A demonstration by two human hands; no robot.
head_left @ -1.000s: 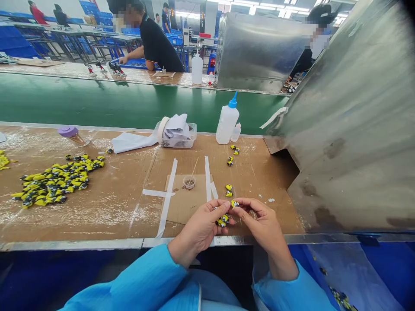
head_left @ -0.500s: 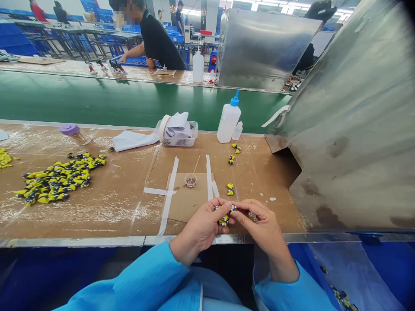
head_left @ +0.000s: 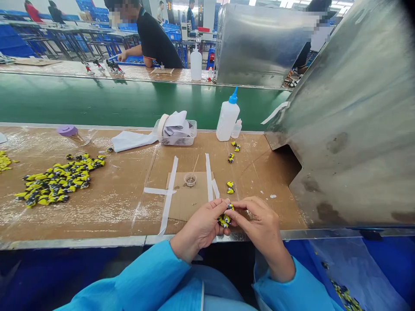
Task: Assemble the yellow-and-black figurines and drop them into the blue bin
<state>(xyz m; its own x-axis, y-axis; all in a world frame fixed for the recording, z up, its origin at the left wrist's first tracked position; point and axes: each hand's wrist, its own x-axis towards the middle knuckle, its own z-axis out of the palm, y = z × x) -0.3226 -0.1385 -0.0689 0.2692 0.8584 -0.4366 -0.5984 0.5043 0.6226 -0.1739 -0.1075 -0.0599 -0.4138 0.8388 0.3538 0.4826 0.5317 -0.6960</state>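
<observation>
My left hand (head_left: 205, 222) is closed around small yellow-and-black plastic pieces (head_left: 224, 220) near the table's front edge. My right hand (head_left: 259, 220) pinches another small yellow-and-black piece (head_left: 230, 207) against the left thumb and fingertips. Fingers cover much of both, so their exact shape is hard to make out. Just beyond the hands lies a similar piece (head_left: 230, 187) on the cardboard, with a few more (head_left: 231, 158) farther back. Left of the hands, a small clear cup (head_left: 190, 179) with a thin stick in it stands on a taped cardboard square (head_left: 181, 203).
A large pile of yellow-and-black pieces (head_left: 58, 181) covers the left of the table. Behind are a purple-lidded jar (head_left: 68, 131), a clear tub with paper (head_left: 178, 139) and a blue-tipped bottle (head_left: 228, 121). A metal housing (head_left: 350, 151) blocks the right; a green belt (head_left: 129, 103) runs behind.
The small piece between my fingertips has turned and shows more yellow. Both hands stay close together in almost the same place. The view has shifted slightly.
</observation>
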